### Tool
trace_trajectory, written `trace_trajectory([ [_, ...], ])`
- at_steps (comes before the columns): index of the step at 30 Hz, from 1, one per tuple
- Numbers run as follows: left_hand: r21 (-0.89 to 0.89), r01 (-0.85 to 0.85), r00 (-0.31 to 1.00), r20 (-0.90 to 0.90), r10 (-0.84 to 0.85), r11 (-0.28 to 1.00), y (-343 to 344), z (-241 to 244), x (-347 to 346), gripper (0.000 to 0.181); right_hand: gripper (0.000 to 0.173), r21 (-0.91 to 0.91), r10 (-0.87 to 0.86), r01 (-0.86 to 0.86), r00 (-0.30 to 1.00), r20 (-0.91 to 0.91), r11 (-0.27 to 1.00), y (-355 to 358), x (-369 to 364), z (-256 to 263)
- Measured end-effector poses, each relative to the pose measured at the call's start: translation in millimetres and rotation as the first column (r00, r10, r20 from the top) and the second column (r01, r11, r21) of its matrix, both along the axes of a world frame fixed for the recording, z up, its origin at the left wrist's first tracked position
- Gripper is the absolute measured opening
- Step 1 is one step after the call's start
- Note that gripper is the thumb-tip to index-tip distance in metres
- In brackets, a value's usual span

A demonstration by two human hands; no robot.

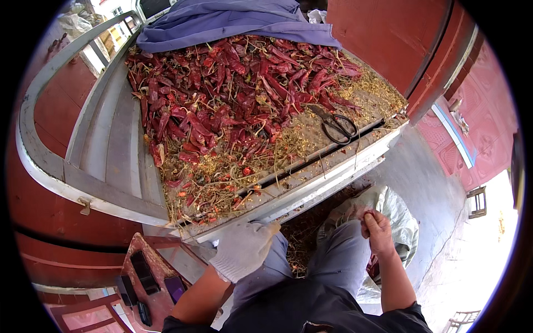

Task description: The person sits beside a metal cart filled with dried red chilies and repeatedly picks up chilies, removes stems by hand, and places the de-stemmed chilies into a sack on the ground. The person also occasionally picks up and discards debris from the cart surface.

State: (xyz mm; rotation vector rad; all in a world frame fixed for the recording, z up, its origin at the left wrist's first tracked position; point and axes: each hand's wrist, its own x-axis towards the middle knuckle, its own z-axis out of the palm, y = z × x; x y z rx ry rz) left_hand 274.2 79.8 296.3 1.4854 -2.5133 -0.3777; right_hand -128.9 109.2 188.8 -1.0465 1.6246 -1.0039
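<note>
My left hand [243, 252], in a pale knit glove, is just below the near edge of a metal truck bed [300, 183]. Its fingers curl away from view, so I cannot see whether they hold anything. Over my right thigh, my bare right hand [377, 231] has its thumb and fingers closed together. Behind it stands a translucent woven plastic sack [402, 220]; whether the fingers pinch its rim or something small is unclear. Dried red chili peppers [225, 95] are heaped on the bed. Black-handled scissors [335, 125] lie near its edge among loose seeds and stems.
Purple-blue cloth [233, 25] covers the back of the heap. A metal side rail [46, 166] curves along the left. Phones and other dark devices [144, 272] rest on a worn red stool [160, 306]. Plant debris [297, 245] lies under the bed, between my legs.
</note>
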Motion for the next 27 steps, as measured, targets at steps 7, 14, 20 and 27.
trace_trajectory([
  [7,-0.4,-0.384,0.923,-0.162,0.348,0.832,-78,13,48,0.02,0.037,0.101,-0.031,0.164,0.651,-0.758,0.981,90,-168,-114],
  [14,-0.48,-0.34,0.936,-0.09,0.341,0.809,-101,4,57,0.015,0.033,-0.118,-0.196,0.157,0.816,-0.544,0.981,46,-90,-60],
  [20,-0.364,-0.244,0.964,-0.192,0.185,0.899,-54,23,42,0.012,0.021,-0.286,0.018,-0.12,0.942,-0.336,0.951,-36,55,40],
  [27,-0.329,-0.123,0.965,-0.258,0.036,0.936,-16,6,32,0.02,0.02,-0.425,0.344,-0.63,0.742,-0.575,0.65,-135,212,88],
])
